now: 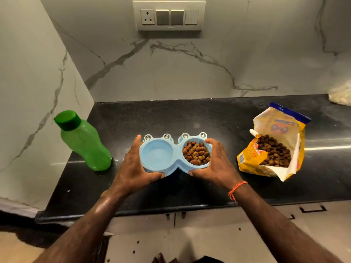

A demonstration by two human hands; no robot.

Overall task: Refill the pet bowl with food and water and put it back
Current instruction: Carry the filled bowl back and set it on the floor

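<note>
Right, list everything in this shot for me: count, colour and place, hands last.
Light blue plastic double pet bowl: one, centre of the counter, held at both ends.
Brown dry kibble in the bowl: one heap, in the right compartment; the left compartment looks pale blue, water not clear to see.
Green plastic bottle with a dark green cap: one, capped, standing at the left by the wall.
Yellow and blue pet food bag: one, open, on the right, kibble showing inside.
Black stone counter: one, beneath everything.
White wall switch plate: one, on the marble wall above.
Whitish bag: one, far right edge, partly cut off.
Orange thread wristband: one, on the right wrist.
Left hand: grip on the bowl's left end.
Right hand: grip on its right end.
</note>
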